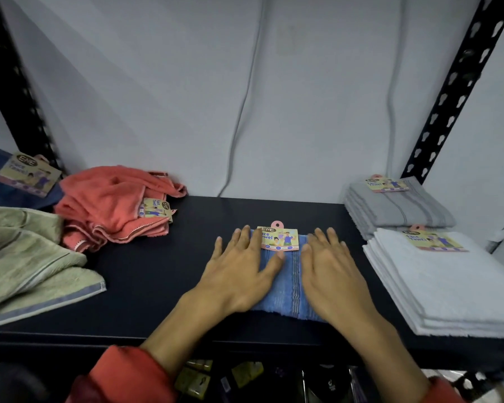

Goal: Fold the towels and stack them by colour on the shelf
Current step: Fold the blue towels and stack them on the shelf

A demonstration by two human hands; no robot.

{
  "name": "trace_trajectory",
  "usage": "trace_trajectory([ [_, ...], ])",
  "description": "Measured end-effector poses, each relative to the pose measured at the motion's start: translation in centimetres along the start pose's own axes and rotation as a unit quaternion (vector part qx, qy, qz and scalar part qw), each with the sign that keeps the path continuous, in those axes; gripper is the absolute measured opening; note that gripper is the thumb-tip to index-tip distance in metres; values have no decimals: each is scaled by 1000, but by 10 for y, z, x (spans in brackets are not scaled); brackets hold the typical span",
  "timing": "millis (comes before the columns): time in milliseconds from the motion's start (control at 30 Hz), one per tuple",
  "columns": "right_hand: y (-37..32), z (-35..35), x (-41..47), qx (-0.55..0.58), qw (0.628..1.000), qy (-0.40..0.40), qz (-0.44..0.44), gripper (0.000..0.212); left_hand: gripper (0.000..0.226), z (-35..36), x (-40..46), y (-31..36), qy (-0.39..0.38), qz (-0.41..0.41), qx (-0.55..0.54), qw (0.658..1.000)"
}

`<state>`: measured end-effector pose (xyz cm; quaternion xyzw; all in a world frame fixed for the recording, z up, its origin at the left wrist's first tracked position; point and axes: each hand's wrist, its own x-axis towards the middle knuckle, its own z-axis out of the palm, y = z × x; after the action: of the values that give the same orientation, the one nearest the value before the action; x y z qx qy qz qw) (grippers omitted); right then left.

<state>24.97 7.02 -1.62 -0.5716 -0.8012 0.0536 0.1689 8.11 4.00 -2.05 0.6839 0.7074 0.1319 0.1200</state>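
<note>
A folded blue towel with a pink card label lies in the middle of the dark shelf. My left hand presses flat on its left half, fingers straight and spread. My right hand lies flat on its right half. At the right, a folded white stack sits in front of a folded grey stack. At the left lie a crumpled coral towel, loose green towels and a dark blue towel at the far back corner.
Black perforated shelf posts stand at the back left and back right. Two grey cables hang down the wall behind the shelf. Small items sit on a lower level below the front edge.
</note>
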Motion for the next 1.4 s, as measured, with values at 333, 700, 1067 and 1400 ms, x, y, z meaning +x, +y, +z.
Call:
trace_trajectory([
  [333, 13, 11, 11, -25, 998, -64, -10, 59, 86, -4, -20, -51, -34, -28, 30, 999],
  [700, 37, -4, 33, -80, 996, 34, -10, 57, 83, -5, -28, -61, -9, -46, 79, 996],
  [1067, -29, 29, 14, -110, 991, -78, 2, 76, 82, -4, -28, -62, -9, -44, 76, 996],
  [1400, 17, 30, 93, -75, 994, -82, 4, 65, 83, -5, -28, -63, -6, -39, 68, 997],
])
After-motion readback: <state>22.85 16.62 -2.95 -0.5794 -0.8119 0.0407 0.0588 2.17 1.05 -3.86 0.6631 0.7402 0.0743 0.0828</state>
